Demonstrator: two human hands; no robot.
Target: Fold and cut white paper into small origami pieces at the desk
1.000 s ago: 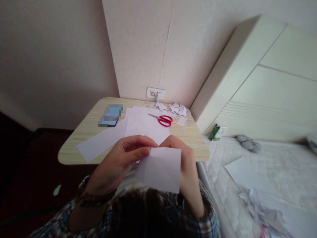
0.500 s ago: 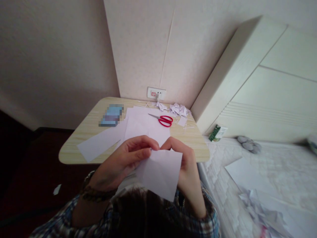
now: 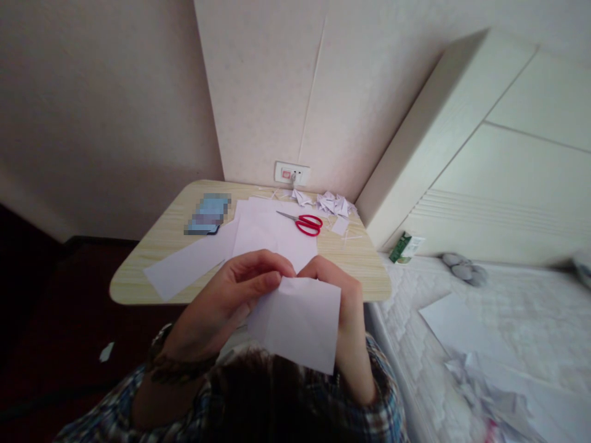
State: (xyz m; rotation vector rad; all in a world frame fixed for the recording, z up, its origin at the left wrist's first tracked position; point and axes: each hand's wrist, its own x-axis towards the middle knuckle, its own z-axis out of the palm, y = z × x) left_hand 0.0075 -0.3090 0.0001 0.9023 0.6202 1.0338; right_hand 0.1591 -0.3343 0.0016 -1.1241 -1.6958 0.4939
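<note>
A small white sheet of paper (image 3: 302,323) with faint creases is held up in front of my body. My left hand (image 3: 240,289) pinches its upper left edge between thumb and fingers. Behind the paper's top edge, my right hand (image 3: 341,292) is curled, with its fingertips meeting the left ones; the paper hides most of its fingers. Beyond my hands, red-handled scissors (image 3: 308,224) lie on larger white sheets (image 3: 263,231), blades pointing left. A long white paper strip (image 3: 184,261) rests at the table's left.
The small wooden table (image 3: 133,280) stands against the wall. On it are a blurred-out phone (image 3: 207,214), folded paper pieces (image 3: 335,203) and thin scraps. To the right, a mattress (image 3: 406,314) bears a green-and-white carton (image 3: 406,247), a grey item (image 3: 463,269) and more paper (image 3: 466,323).
The held paper has shifted and turned slightly, with its lower right corner moving a little right. Both hands keep their grip at its top edge. The things on the table look the same.
</note>
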